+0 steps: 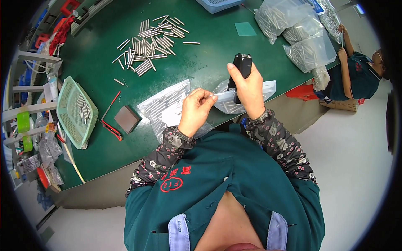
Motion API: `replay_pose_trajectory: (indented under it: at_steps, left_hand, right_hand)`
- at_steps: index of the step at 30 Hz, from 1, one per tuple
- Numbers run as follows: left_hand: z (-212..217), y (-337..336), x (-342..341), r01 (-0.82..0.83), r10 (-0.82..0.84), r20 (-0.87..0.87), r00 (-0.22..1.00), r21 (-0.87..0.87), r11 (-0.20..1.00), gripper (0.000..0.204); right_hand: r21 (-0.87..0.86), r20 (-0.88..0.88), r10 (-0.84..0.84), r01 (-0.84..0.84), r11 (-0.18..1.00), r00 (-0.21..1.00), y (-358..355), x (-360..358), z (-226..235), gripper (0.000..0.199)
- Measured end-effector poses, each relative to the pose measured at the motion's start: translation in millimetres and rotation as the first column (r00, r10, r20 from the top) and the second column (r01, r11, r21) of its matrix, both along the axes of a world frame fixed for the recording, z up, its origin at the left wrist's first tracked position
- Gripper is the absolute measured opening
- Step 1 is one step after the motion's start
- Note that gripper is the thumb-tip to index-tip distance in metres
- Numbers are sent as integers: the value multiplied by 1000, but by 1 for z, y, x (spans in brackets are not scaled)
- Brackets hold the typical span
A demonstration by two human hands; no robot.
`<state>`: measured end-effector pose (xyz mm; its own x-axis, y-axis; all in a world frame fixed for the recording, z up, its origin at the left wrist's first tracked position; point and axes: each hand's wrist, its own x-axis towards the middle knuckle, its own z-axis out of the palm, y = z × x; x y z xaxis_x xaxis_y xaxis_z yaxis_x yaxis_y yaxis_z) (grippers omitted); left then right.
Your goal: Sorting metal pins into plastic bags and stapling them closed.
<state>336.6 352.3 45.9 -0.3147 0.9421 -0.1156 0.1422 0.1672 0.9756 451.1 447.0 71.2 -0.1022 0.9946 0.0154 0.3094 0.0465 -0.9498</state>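
Note:
My right hand (249, 90) is closed around a black stapler (242, 67), held upright with its jaws at the folded top edge of a clear plastic bag (230, 106). My left hand (194, 109) pinches the left end of that edge between thumb and fingertips. Metal pins show dimly through the bag, which lies at the table's near edge. Under and beside my left hand rests another clear bag (161, 102) filled with metal pins, with a white label on it.
Loose metal pins (148, 44) lie heaped on the green table (201, 50). To the left are a green basket (67, 113) of pins, red-handled pliers (111, 129) and a brown block (127, 119). Filled bags (303, 52) stand far right, near a seated co-worker (354, 71).

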Motion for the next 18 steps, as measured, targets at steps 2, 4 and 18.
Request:
replay_pose_trajectory:
  at_steps: [2,4,18]
  left_hand:
    - [-1,0,0,-4,5,-10,1000,13,1000,13]
    - [-1,0,1,-9,9,-21,1000,24,1000,13]
    - [1,-7,-8,78,-49,-192,980,143,987,11]
  right_hand:
    - [3,49,0,0,1000,999,1,-1,0,32]
    - [24,72,-2,1,1000,997,2,-3,0,32]
    - [2,127,24,-25,1000,992,4,-7,-3,36]
